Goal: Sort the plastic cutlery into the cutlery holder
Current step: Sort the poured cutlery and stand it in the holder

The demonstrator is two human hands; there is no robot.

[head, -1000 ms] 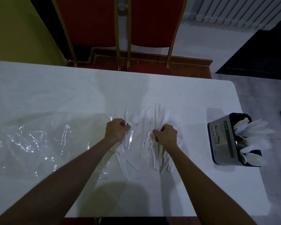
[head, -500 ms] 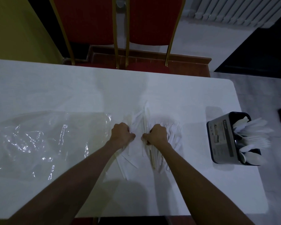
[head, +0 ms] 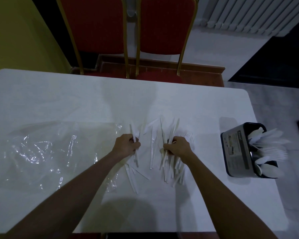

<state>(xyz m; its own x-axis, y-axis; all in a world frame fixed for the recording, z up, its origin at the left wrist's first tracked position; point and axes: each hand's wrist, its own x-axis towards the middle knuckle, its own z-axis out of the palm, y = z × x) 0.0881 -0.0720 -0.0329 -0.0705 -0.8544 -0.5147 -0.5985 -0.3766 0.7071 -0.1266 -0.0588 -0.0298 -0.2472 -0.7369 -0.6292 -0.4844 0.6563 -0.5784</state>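
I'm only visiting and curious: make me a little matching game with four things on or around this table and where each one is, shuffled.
1. cutlery holder
2. clear plastic bag
3. red chairs
4. right hand

a. beyond the table's far edge
b. gripping loose cutlery mid-table
c. near the table's right edge
d. spread over the table's left part

Pairs: 1-c, 2-d, 3-a, 4-b

Both bare arms reach forward from the lower corners and draw closer toward the middle. The left grip [head: 126,146] is curled like a fist, back of the hand up, and holds a few pieces of cutlery [head: 136,160]. The right grip [head: 178,147] is curled too, holding a bundle of cutlery; the two grips are near but apart.
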